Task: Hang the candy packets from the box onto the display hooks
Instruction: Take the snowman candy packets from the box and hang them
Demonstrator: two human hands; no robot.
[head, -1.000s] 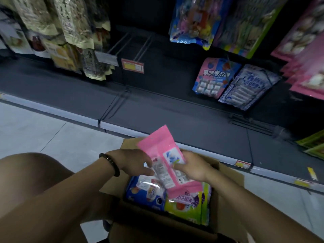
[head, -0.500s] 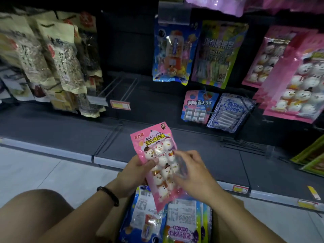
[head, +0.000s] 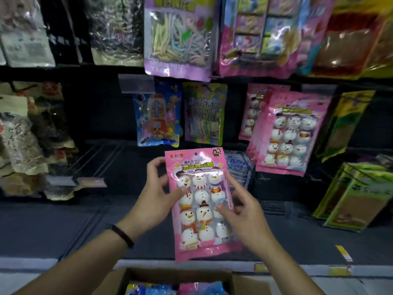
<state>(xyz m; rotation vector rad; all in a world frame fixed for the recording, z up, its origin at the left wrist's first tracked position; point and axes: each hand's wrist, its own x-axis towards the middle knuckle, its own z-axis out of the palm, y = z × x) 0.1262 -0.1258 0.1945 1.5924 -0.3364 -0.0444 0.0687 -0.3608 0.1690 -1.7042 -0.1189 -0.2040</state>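
A pink packet of snowman marshmallows (head: 198, 201) stands upright in front of the shelf, front side facing me. My left hand (head: 156, 194) grips its left edge, thumb on the front. My right hand (head: 242, 211) holds the right edge, thumb pressed on the clear window. Matching pink snowman packets (head: 291, 133) hang on hooks to the upper right. The cardboard box (head: 244, 282) sits at the bottom edge with several blue and pink packets (head: 170, 289) inside. Bare wire hooks (head: 100, 158) with a pink price tag (head: 91, 182) jut out at the left.
Rows of hanging snack bags fill the dark display: brown and beige bags (head: 23, 133) at the left, a blue packet (head: 157, 116) and a pastel one (head: 204, 116) in the middle, green-yellow bags (head: 357, 194) at the right. A dark base shelf (head: 63, 226) runs below.
The pink packet came up out of the box and was turned front side toward me. Both hands raised it higher toward the display, and my view tilted up from the box.
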